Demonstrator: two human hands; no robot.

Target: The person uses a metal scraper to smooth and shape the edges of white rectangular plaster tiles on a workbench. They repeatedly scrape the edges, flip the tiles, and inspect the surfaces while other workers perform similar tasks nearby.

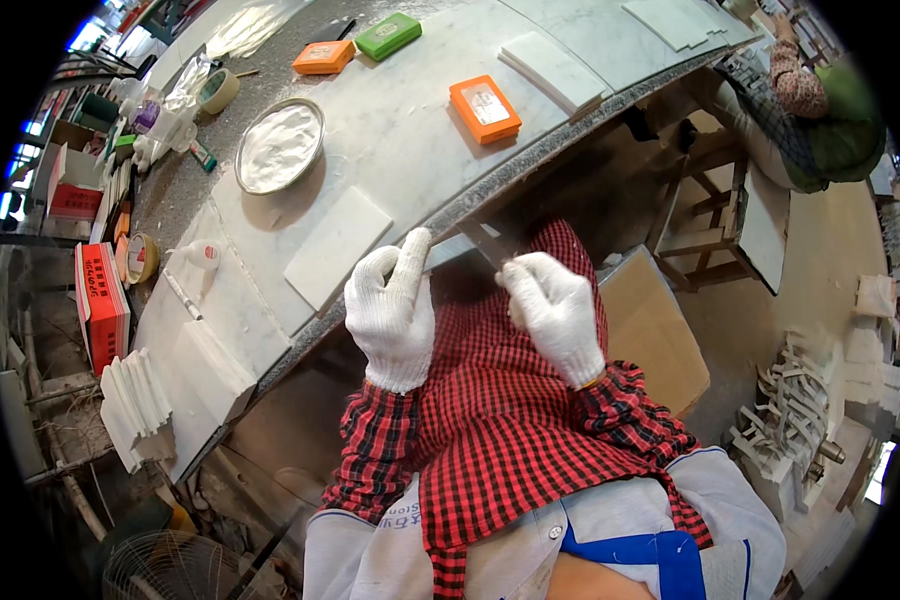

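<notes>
My left hand (pixel 395 315), in a white knit glove, is closed at the table edge with its thumb pointing up. It grips a thin pale tile (pixel 450 251), seen nearly edge-on above my lap. My right hand (pixel 555 310), gloved too, is closed round a scraper; the thin blade (pixel 487 243) points toward the tile, blurred, and its handle is mostly hidden. A flat white tile (pixel 338 247) lies on the table left of my left hand. Beyond it stands a round metal bowl (pixel 281 146) of white paste or powder.
Orange box (pixel 485 109), green box (pixel 389 36) and stacked white slabs (pixel 552 70) lie on the table (pixel 400 120). Tape rolls and bottles crowd its left side. More slabs (pixel 220 365) lie near left. A co-worker (pixel 820 120) sits beyond a wooden stool (pixel 730 220); a fan (pixel 175 565) stands lower left.
</notes>
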